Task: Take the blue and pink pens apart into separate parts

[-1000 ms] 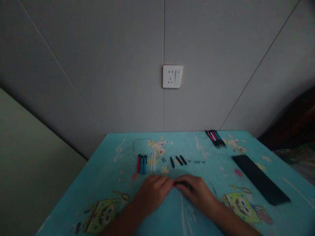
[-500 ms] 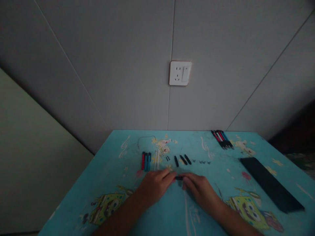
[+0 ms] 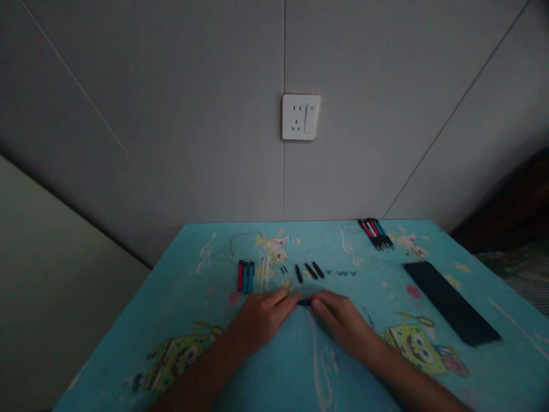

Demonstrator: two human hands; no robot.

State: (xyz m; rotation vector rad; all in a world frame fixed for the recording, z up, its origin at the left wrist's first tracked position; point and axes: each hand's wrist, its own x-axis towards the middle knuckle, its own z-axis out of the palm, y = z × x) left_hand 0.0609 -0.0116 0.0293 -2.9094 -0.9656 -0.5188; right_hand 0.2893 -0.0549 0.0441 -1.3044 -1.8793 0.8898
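Between my two hands lies a pen [image 3: 304,302], of which a short black section shows. My left hand [image 3: 266,315] is closed on its left end, the fingertips pinching and hiding it. At the other end, the thumb and fingers of my right hand [image 3: 337,316] grip the black part. Beyond my left hand are one red and two blue pen barrels [image 3: 245,277] with dark ends, and thin white refills [image 3: 265,273]. Three black grip-like pieces [image 3: 309,272] lie past the held pen, with two tiny dark springs or pins [image 3: 283,269] to their left.
Several small dark clip-like pieces [image 3: 342,273] sit in a row on the patterned blue tabletop [image 3: 274,372]. Several whole pens [image 3: 376,234] lie at the back right. A long dark flat strip [image 3: 450,303] rests at the right. The wall holds a socket [image 3: 301,117].
The view has shifted, so everything sits slightly further left and higher. Both hands keep hold of the pen; the red bit by my left fingertips is hardly visible now.
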